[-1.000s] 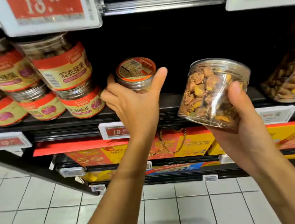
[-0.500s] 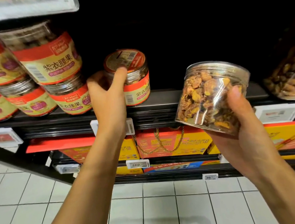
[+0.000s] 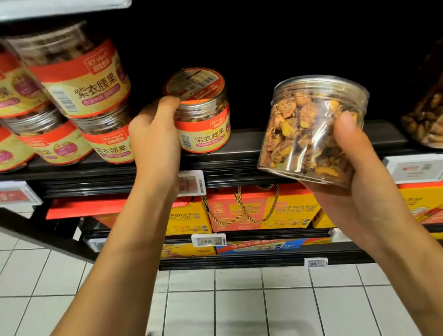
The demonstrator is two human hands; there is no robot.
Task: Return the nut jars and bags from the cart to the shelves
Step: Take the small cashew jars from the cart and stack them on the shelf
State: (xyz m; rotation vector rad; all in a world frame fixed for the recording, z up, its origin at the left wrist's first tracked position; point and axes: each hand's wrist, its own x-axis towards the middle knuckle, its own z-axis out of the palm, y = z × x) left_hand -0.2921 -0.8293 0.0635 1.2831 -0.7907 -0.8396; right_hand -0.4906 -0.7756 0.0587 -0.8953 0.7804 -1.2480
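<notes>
Two nut jars are held: the labelled jar stands upright on the black shelf, the left hand curling its fingers round its left side, while the clear jar, tilted before the shelf, sits between the right hand thumb and hidden fingers.

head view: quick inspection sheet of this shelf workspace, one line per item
surface: black shelf, bare stretch right of the placed jar
job's things: labelled cashew jar stands on the shelf; clear nut jar tilted, held off the shelf
clutter: nothing seen
grippers: left hand grips the labelled cashew jar's side; right hand holds the clear nut jar from below
cables: nothing seen
surroundings: stacked cashew jars at left, price tags, gift boxes below, tiled floor
</notes>
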